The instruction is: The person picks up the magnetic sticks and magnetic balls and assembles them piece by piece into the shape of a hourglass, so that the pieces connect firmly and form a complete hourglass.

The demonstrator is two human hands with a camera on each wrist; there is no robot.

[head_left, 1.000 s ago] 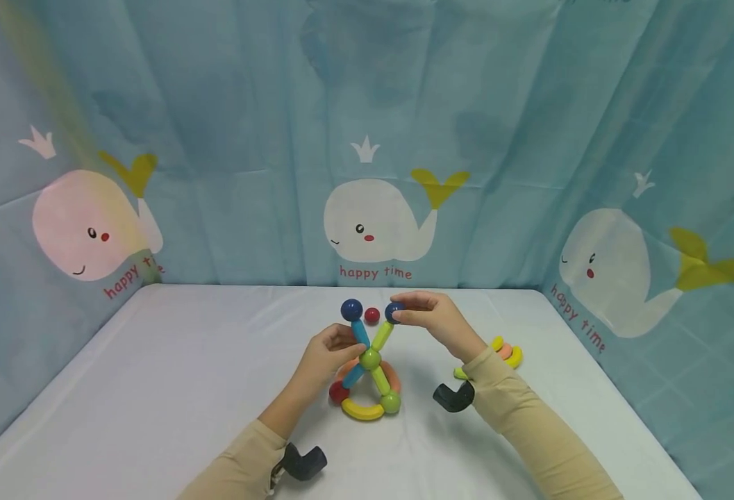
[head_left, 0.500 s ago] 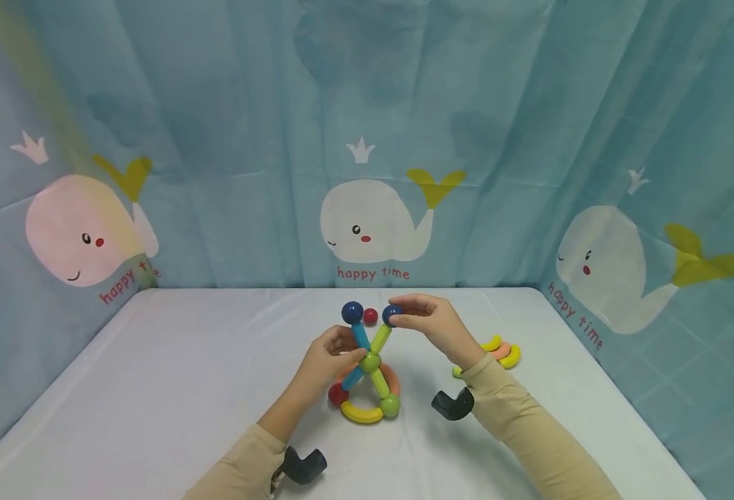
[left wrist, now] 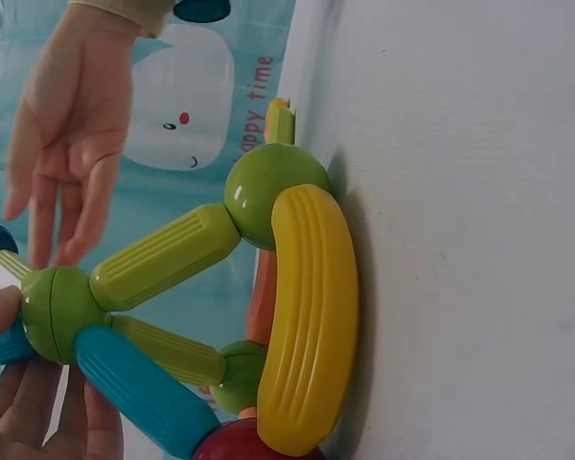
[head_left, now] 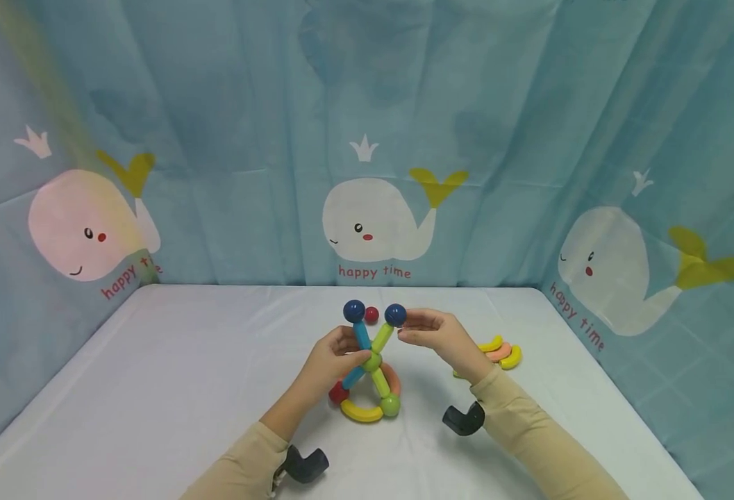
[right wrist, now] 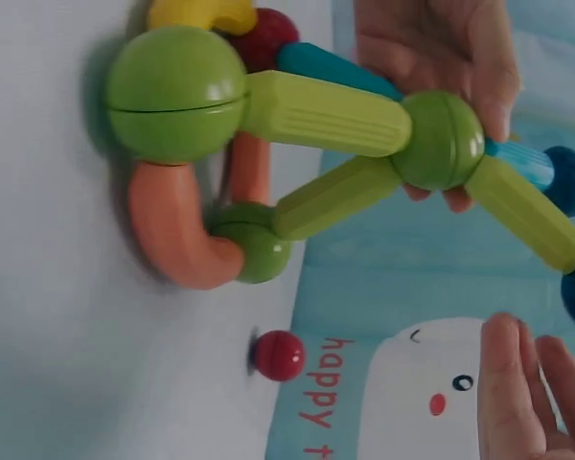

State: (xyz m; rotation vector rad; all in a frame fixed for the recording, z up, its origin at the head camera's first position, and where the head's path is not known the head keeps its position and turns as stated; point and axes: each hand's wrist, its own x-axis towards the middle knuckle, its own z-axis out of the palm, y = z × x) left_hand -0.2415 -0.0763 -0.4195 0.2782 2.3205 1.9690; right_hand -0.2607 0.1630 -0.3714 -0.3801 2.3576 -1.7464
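Observation:
A magnetic stick-and-ball model stands on the table. Its ring of a yellow curved stick (left wrist: pixel 311 321) and orange curved sticks (right wrist: pixel 172 225) carries straight rods that rise to a central green ball (right wrist: pixel 441 139). My left hand (head_left: pixel 329 357) pinches that ball, thumb in front and fingers behind. Above it, a blue rod (head_left: pixel 361 335) and a lime rod (head_left: pixel 382 338) spread upward, each topped by a dark blue ball: a left blue ball (head_left: pixel 354 311) and a right blue ball (head_left: pixel 395 315). My right hand (head_left: pixel 435 333) is just beside the right one, fingers extended, holding nothing.
A loose red ball (head_left: pixel 371 315) lies on the table behind the model. Spare yellow and orange curved sticks (head_left: pixel 501 351) lie to the right, partly behind my right forearm. A whale-printed curtain (head_left: pixel 267 208) borders the table. A black wrist mount (head_left: pixel 464 419) juts from my right sleeve.
My right hand has let go of the right blue ball and drawn slightly right and down. That ball stays on the lime rod. My left hand keeps its grip.

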